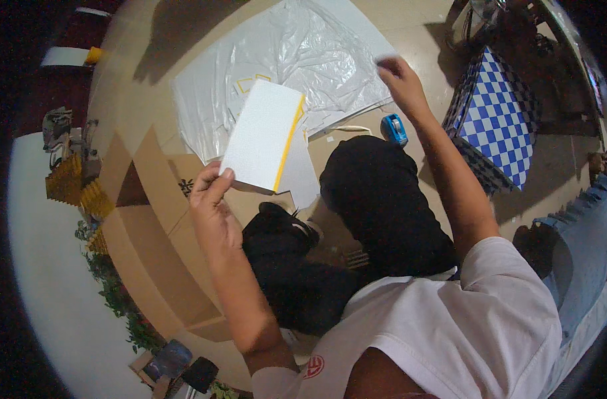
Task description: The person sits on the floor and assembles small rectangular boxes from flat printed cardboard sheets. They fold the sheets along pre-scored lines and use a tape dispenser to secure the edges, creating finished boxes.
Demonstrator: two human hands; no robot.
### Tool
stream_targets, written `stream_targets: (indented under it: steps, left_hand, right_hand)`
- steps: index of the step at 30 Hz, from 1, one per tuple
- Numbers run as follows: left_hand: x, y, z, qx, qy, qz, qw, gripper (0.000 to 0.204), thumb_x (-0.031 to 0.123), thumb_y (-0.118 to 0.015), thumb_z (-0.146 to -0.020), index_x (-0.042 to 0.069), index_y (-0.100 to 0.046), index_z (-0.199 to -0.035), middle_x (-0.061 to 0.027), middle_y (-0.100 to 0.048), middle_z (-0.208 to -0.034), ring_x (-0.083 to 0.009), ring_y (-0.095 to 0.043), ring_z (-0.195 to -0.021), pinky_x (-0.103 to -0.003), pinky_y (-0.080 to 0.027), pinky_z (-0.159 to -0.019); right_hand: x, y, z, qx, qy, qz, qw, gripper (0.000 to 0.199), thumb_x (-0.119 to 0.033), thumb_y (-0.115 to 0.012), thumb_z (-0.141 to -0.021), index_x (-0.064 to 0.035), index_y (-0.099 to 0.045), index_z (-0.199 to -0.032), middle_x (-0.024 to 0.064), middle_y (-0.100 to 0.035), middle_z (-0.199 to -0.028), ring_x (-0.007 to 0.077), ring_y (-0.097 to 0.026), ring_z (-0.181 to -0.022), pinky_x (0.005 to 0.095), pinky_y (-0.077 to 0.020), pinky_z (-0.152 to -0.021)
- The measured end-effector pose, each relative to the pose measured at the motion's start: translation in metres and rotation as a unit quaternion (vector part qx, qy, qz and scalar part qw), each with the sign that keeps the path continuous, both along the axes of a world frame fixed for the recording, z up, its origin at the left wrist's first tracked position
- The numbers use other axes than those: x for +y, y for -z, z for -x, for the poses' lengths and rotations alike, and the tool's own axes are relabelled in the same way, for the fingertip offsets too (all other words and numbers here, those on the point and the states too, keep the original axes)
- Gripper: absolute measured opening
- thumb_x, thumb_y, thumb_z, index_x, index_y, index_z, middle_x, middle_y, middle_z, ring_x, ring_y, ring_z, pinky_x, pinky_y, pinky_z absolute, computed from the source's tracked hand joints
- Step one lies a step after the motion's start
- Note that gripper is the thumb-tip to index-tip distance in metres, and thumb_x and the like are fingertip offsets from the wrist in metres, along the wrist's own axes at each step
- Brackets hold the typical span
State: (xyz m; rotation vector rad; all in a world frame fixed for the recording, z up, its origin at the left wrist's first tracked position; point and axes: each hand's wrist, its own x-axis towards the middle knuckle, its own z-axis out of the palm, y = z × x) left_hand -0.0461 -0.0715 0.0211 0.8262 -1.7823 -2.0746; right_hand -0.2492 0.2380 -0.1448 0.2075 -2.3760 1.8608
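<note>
My left hand (215, 193) pinches the lower left corner of a white rectangular panel (262, 133), thumb on top. A yellow strip runs down the panel's right edge. Raised out to the right, my right hand (403, 83) has its fingers drawn together; the tips are smeared, and whatever may be in them cannot be made out. Beneath the panel lie white pieces (302, 176), some with yellow edges. Clear plastic film (316, 50) covers a large white sheet on the floor. A blue tape dispenser (394, 130) lies below my right hand, beside my knee.
An open cardboard box (150, 246) stands on my left. To the right are a blue-and-white checkered stack (496, 110) and blue denim cloth (579, 246). Green plants (117, 292) and yellow pieces (67, 179) line the far left. My black-clad knees (383, 199) are in front.
</note>
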Motion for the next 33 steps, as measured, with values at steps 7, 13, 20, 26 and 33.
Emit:
stream_targets:
  steps: [7,13,20,26,33]
  left_hand:
    - [0.001,0.014,0.001,-0.034,-0.062,-0.235,0.970,0.012,0.007,-0.069,-0.081,0.005,-0.062,-0.090,-0.0010,-0.061,-0.087,-0.0137,-0.052,-0.079,-0.027,-0.037,-0.067]
    - [0.015,0.027,0.011,-0.063,-0.071,-0.269,0.958,0.008,0.006,-0.066,-0.083,0.004,-0.061,-0.089,-0.0033,-0.060,-0.083,-0.0153,-0.051,-0.072,-0.027,-0.038,-0.057]
    - [0.028,0.031,0.019,-0.068,-0.030,-0.327,0.942,0.011,0.008,-0.064,-0.086,0.000,-0.058,-0.088,-0.0073,-0.059,-0.080,-0.0171,-0.048,-0.063,-0.027,-0.036,-0.050]
    - [0.029,0.031,0.018,-0.079,0.000,-0.317,0.945,0.019,0.002,-0.063,-0.083,0.000,-0.057,-0.101,-0.0065,-0.060,-0.088,-0.0155,-0.055,-0.070,-0.023,-0.046,-0.056]
    - [0.028,0.032,0.023,-0.067,-0.022,-0.323,0.944,0.018,-0.001,-0.063,-0.082,-0.003,-0.057,-0.098,-0.0091,-0.062,-0.091,-0.0177,-0.059,-0.074,-0.022,-0.051,-0.062]
  right_hand:
    - [0.094,0.211,-0.084,-0.292,0.032,-0.235,0.927,0.042,-0.020,-0.063,-0.085,-0.0065,-0.053,-0.124,0.0172,-0.065,-0.105,0.0253,-0.064,-0.090,0.0350,-0.0495,-0.079]
    - [0.090,0.244,-0.089,-0.388,0.041,-0.194,0.900,0.035,-0.021,-0.063,-0.087,-0.0082,-0.054,-0.118,0.0143,-0.066,-0.085,0.0212,-0.065,-0.073,0.0335,-0.0519,-0.065]
    - [0.113,0.290,-0.073,-0.412,0.038,-0.124,0.902,0.020,-0.022,-0.066,-0.085,-0.0103,-0.058,-0.099,0.0056,-0.062,-0.077,0.0156,-0.061,-0.058,0.0289,-0.0499,-0.049]
    - [0.110,0.266,-0.059,-0.503,-0.019,-0.057,0.862,0.019,-0.023,-0.066,-0.085,-0.0105,-0.059,-0.097,0.0032,-0.060,-0.075,0.0152,-0.059,-0.058,0.0305,-0.0505,-0.053]
    - [0.124,0.277,-0.064,-0.529,-0.041,0.050,0.846,0.016,-0.021,-0.062,-0.087,-0.0065,-0.057,-0.091,0.0022,-0.056,-0.072,0.0157,-0.057,-0.063,0.0297,-0.0500,-0.060]
